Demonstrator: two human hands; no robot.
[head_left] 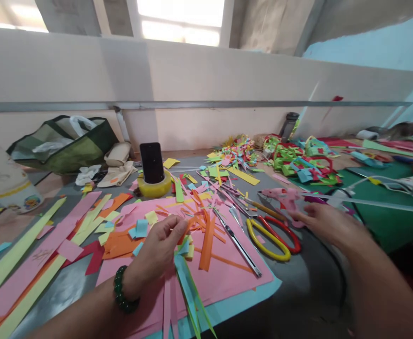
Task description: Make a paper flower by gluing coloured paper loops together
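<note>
My left hand (162, 247), a dark green bead bracelet on its wrist, pinches what looks like a small orange paper strip (193, 222) above the pink paper sheets (227, 287). My right hand (324, 223) is closed at the handle of a pink hot glue gun (284, 197), whose nozzle points left. Between the hands lie a box cutter (240, 247) and scissors (268, 239) with a yellow and a red handle loop. Orange, blue and green paper strips (187, 278) lie just below my left fingertips.
A phone (152, 162) stands in a yellow tape roll (154, 186). Long paper strips (44, 245) lie at left, near a green bag (65, 146). Paper scraps (236, 153) and folded paper pieces (305, 165) are heaped at the back. A white cable (379, 181) runs at right.
</note>
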